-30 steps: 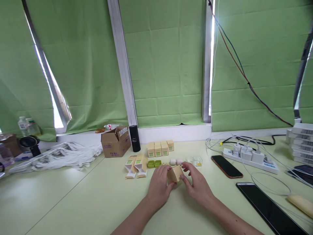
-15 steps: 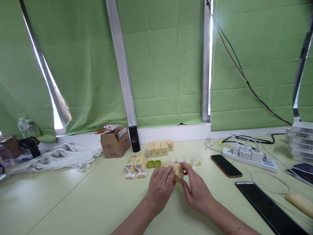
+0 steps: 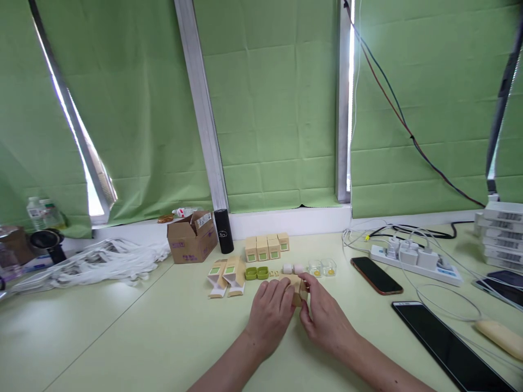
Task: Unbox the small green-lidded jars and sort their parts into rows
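Between my two hands is a small tan cardboard box (image 3: pixel 295 282), partly covered by my fingers. My left hand (image 3: pixel 271 311) wraps round its left side, and my right hand (image 3: pixel 322 309) grips the right end with thumb and fingertips. Just beyond it lie two pale round pieces (image 3: pixel 293 269), tiny yellowish pieces (image 3: pixel 274 273) and two green square trays (image 3: pixel 257 273). Two clear containers (image 3: pixel 322 268) with yellow bits sit to the right. On the left lie two unfolded boxes (image 3: pixel 226 277) with open white flaps. Several closed tan boxes (image 3: pixel 267 247) stand in a row behind.
A brown carton (image 3: pixel 192 238) and a black cylinder (image 3: pixel 224 231) stand at the back. White cords (image 3: pixel 93 267) are heaped on the left. To the right are a phone (image 3: pixel 376 275), a power strip (image 3: pixel 417 264), a tablet (image 3: pixel 449 345) and stacked white boxes (image 3: pixel 504 234).
The box has come slightly lower and nearer, with both hands still on it. The pale round pieces behind it now show more fully.
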A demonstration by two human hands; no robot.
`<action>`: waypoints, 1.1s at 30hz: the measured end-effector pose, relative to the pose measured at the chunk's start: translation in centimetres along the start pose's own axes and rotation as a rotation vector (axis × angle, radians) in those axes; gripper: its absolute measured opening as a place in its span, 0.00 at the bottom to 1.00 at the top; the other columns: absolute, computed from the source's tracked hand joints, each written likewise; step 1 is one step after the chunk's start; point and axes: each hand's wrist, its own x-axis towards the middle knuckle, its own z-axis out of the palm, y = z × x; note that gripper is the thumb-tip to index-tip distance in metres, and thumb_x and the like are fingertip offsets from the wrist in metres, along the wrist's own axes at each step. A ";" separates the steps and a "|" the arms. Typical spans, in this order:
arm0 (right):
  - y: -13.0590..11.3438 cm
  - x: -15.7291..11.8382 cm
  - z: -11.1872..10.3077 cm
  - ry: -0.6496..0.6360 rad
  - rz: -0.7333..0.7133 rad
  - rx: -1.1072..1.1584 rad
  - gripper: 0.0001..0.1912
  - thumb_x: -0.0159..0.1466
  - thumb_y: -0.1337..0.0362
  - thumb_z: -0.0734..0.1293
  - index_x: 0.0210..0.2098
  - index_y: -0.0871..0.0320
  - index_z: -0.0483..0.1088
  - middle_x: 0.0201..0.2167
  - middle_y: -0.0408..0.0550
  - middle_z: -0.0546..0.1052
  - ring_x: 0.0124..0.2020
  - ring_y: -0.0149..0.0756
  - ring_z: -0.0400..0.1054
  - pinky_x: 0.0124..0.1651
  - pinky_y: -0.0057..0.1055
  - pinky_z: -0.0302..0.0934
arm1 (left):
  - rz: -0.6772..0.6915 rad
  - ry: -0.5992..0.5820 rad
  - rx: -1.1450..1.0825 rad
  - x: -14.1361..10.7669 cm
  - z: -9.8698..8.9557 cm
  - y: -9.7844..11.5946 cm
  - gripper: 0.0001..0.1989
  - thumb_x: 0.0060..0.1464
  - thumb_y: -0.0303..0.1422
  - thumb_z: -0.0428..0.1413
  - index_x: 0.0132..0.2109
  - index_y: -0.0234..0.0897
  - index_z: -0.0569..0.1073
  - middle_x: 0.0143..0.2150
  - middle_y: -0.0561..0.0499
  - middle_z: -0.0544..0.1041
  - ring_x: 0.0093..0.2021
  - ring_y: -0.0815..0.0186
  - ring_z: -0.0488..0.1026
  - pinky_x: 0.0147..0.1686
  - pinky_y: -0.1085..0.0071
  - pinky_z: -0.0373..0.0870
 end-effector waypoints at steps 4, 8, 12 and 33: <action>0.1 -0.1 0.1 -0.020 0.048 0.009 0.33 0.62 0.74 0.60 0.66 0.58 0.53 0.55 0.60 0.74 0.52 0.46 0.75 0.52 0.44 0.74 | -0.046 -0.042 -0.080 -0.3 0.3 -0.2 0.16 0.61 0.25 0.53 0.56 0.34 0.68 0.51 0.40 0.79 0.46 0.53 0.76 0.45 0.55 0.72; 0.3 0.1 -0.3 -0.040 0.090 0.062 0.28 0.66 0.73 0.57 0.65 0.57 0.52 0.56 0.60 0.74 0.53 0.45 0.74 0.53 0.44 0.72 | -0.065 -0.063 -0.153 -0.3 0.2 -0.4 0.21 0.60 0.24 0.54 0.59 0.33 0.64 0.53 0.38 0.78 0.49 0.51 0.76 0.47 0.52 0.74; 0.4 0.6 -1.0 -0.049 0.146 0.177 0.20 0.73 0.68 0.52 0.64 0.54 0.51 0.56 0.58 0.75 0.51 0.42 0.76 0.52 0.41 0.72 | -0.105 -0.087 -0.252 -0.1 -0.2 -0.5 0.24 0.59 0.23 0.54 0.61 0.36 0.61 0.54 0.38 0.77 0.49 0.52 0.76 0.46 0.52 0.76; 3.2 1.6 -1.8 0.170 -0.283 0.043 0.31 0.65 0.81 0.54 0.63 0.53 0.63 0.56 0.54 0.77 0.60 0.43 0.71 0.64 0.54 0.67 | -0.185 -0.229 -0.395 -0.5 -0.1 -0.6 0.32 0.62 0.25 0.53 0.71 0.39 0.55 0.60 0.38 0.74 0.58 0.51 0.73 0.47 0.55 0.80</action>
